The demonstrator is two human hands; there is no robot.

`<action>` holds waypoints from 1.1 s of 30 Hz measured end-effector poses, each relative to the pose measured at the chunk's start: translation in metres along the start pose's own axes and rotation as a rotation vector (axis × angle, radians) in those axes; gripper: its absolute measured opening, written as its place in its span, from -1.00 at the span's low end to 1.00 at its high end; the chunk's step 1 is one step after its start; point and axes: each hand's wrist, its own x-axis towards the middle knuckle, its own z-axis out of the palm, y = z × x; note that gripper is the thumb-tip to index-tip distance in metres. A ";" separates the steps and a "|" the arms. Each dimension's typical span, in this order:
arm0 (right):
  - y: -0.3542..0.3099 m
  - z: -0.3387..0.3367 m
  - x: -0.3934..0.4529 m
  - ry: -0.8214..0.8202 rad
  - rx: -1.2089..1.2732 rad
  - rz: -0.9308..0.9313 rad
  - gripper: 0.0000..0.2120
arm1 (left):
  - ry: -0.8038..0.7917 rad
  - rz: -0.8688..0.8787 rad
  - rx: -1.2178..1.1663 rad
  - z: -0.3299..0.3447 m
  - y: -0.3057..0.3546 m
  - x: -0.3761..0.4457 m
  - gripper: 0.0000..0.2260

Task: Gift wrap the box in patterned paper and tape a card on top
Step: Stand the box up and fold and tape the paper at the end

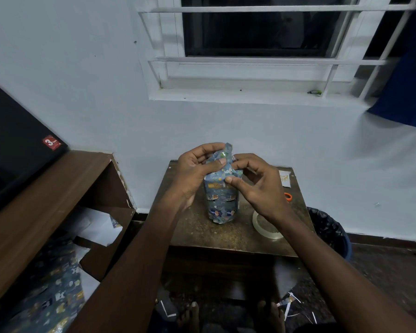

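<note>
The box, wrapped in blue paper printed with small animals, stands upright on the small brown table. Loose paper bunches up at its top end. My left hand grips that bunched paper from the left, thumb across its front. My right hand pinches the paper from the right, thumb pressed on the upper front. A clear tape roll lies on the table under my right wrist. A small white card lies at the table's far right corner.
Orange scissor handles show at the table's right edge. A dark bin stands right of the table. A brown shelf unit at left holds white sheets; more patterned paper lies below. My feet show beneath the table.
</note>
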 end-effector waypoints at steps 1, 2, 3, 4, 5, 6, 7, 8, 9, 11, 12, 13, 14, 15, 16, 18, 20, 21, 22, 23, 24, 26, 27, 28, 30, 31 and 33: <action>0.000 0.000 0.000 0.009 0.001 0.003 -0.82 | 0.007 -0.010 -0.027 0.000 0.000 0.000 -0.66; 0.000 0.000 0.000 0.020 0.009 0.011 -0.78 | 0.009 -0.020 -0.049 0.001 0.000 0.000 -0.63; -0.001 0.000 0.000 0.029 0.037 0.031 -0.71 | 0.007 -0.027 -0.064 0.000 -0.001 0.001 -0.62; -0.001 0.001 0.000 0.036 0.085 0.064 -0.62 | 0.005 -0.032 -0.071 0.000 -0.001 0.001 -0.62; -0.002 0.001 0.000 0.036 0.131 0.103 -0.53 | 0.005 -0.035 -0.074 0.000 -0.002 0.001 -0.62; 0.000 0.000 0.000 0.032 0.156 0.140 -0.45 | 0.008 -0.035 -0.076 0.000 -0.002 0.001 -0.63; 0.001 -0.001 -0.001 0.013 0.160 0.177 -0.41 | 0.012 -0.034 -0.076 0.000 -0.003 0.001 -0.64; 0.001 -0.001 -0.002 -0.018 0.152 0.210 -0.40 | 0.018 -0.033 -0.072 -0.001 -0.004 0.001 -0.65; 0.001 -0.002 -0.003 -0.052 0.124 0.225 -0.43 | 0.021 -0.034 -0.064 0.000 -0.004 0.001 -0.66; 0.002 -0.004 -0.004 -0.086 0.039 0.198 -0.49 | 0.021 -0.039 -0.041 -0.001 -0.004 0.001 -0.66; 0.002 -0.004 -0.004 -0.087 0.020 0.176 -0.51 | 0.017 -0.048 -0.030 -0.001 -0.004 0.001 -0.68; 0.001 -0.003 -0.004 -0.077 0.022 0.160 -0.52 | 0.008 -0.066 -0.014 -0.002 -0.005 0.001 -0.71; 0.000 -0.003 -0.004 -0.061 0.037 0.152 -0.52 | -0.012 -0.090 0.024 -0.002 -0.005 0.001 -0.75; -0.001 -0.003 -0.003 -0.045 0.058 0.147 -0.52 | -0.037 -0.123 0.082 -0.002 -0.006 0.000 -0.79; -0.002 -0.004 -0.002 -0.030 0.075 0.147 -0.52 | -0.063 -0.158 0.148 -0.002 -0.006 -0.002 -0.76; -0.004 -0.006 -0.001 -0.013 0.090 0.153 -0.53 | -0.090 -0.182 0.235 0.000 -0.009 -0.006 -0.65; -0.006 -0.006 0.000 -0.003 0.108 0.160 -0.56 | -0.076 -0.132 0.274 0.001 -0.010 -0.007 -0.64; -0.007 -0.006 -0.001 0.001 0.121 0.163 -0.59 | -0.059 -0.110 0.277 0.001 -0.010 -0.007 -0.64; -0.007 -0.005 -0.002 0.007 0.131 0.164 -0.62 | -0.037 -0.100 0.270 0.002 -0.011 -0.006 -0.65; -0.008 -0.004 -0.002 0.014 0.138 0.165 -0.65 | -0.012 -0.101 0.260 0.003 -0.011 -0.006 -0.66; -0.008 -0.003 -0.002 0.024 0.145 0.170 -0.67 | 0.010 -0.115 0.251 0.004 -0.012 -0.005 -0.66; -0.007 -0.001 -0.002 0.038 0.155 0.201 -0.66 | 0.042 -0.145 0.232 0.006 -0.014 -0.005 -0.65; -0.006 0.000 -0.002 0.040 0.158 0.226 -0.64 | 0.063 -0.158 0.224 0.006 -0.015 -0.004 -0.65; -0.004 0.001 -0.002 0.041 0.161 0.251 -0.61 | 0.090 -0.174 0.211 0.006 -0.016 -0.004 -0.66; 0.002 0.002 -0.004 0.032 0.146 0.276 -0.52 | 0.146 -0.212 0.162 0.005 -0.018 -0.002 -0.69; 0.004 0.003 -0.005 0.013 0.128 0.272 -0.48 | 0.172 -0.233 0.139 0.004 -0.018 0.000 -0.70; 0.009 0.006 -0.008 -0.034 0.100 0.261 -0.41 | 0.216 -0.273 0.109 0.002 -0.019 0.001 -0.67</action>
